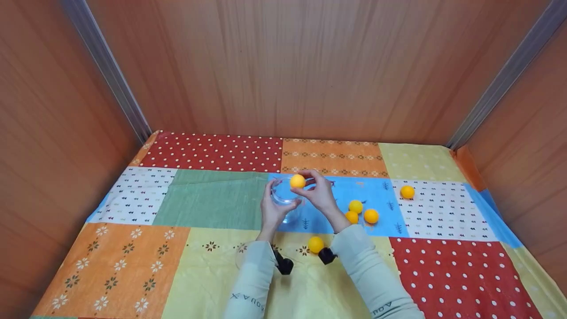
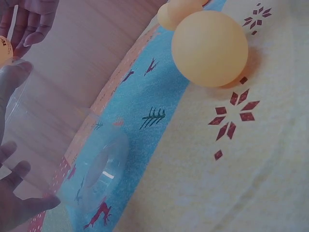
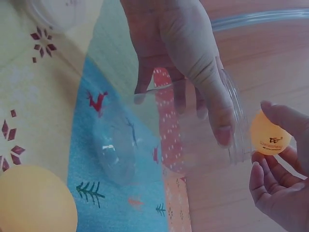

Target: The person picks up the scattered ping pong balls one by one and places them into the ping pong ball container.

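My left hand (image 1: 273, 212) grips a clear plastic jar (image 1: 291, 218) round its side, fingers and thumb spread on opposite sides. In the right wrist view the jar's base (image 3: 116, 154) is close over the blue cloth patch and its ridged mouth faces up. My right hand (image 1: 322, 196) pinches an orange table tennis ball (image 1: 297, 181) between thumb and fingers, right at the jar's rim. Dark print shows on that ball in the right wrist view. Through the clear wall no ball is seen inside the jar.
Three orange balls (image 1: 371, 216) lie grouped right of the jar. Another ball (image 1: 316, 244) sits near my right wrist, and one more (image 1: 407, 192) lies farther right. A clear round piece (image 3: 55, 12) rests on the yellow cloth. Wood-grain panels (image 1: 283, 66) enclose the patchwork-covered table (image 1: 212, 195).
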A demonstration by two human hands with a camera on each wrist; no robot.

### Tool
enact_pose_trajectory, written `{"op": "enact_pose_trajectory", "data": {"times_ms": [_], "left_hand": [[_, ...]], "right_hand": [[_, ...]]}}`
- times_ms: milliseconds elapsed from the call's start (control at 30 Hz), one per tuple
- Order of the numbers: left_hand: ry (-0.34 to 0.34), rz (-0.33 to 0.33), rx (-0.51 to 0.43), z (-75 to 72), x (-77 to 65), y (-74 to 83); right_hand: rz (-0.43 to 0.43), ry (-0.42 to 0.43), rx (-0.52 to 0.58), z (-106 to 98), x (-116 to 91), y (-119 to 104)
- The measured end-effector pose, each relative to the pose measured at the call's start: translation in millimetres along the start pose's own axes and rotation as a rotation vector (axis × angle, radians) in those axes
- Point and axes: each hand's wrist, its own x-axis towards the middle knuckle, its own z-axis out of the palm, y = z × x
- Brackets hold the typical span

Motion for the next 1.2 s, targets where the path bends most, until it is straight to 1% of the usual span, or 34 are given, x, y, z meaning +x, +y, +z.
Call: {"op": "enact_pose_trajectory", "data": {"times_ms": [133,300,467,700,833,967,1067,1200], "left_hand": [[-0.003,0.005,-0.003,-0.1,0.6,-0.4],[-0.002,-0.001,-0.002,-0.3,1.7,-0.3],[-0.003,-0.027,0.008,0.0,1.8,0.4],[-0.011,-0.055,0.027,0.2,0.9,-0.3],[-0.011,-0.064,0.022,-0.3,0.8,-0.1],[-0.008,-0.034,0.018,-0.2,1.3,-0.9],[-0.007,-0.019,0.014,0.0,1.2,-1.0],[-0.007,-0.035,0.007,0.4,0.4,-0.8]], "right_hand": [[-0.012,-0.008,-0.005,0,-1,1],[-0.053,-0.004,-0.007,-3,-4,4],[-0.089,-0.012,-0.024,-8,-10,10],[-0.074,-0.046,-0.018,-15,-21,17],[-0.054,-0.074,-0.006,-17,-29,22],[-0.024,-0.121,-0.022,-19,-37,27],[-0.023,-0.164,-0.037,-21,-44,31],[-0.031,-0.222,-0.053,-25,-52,36]]}}
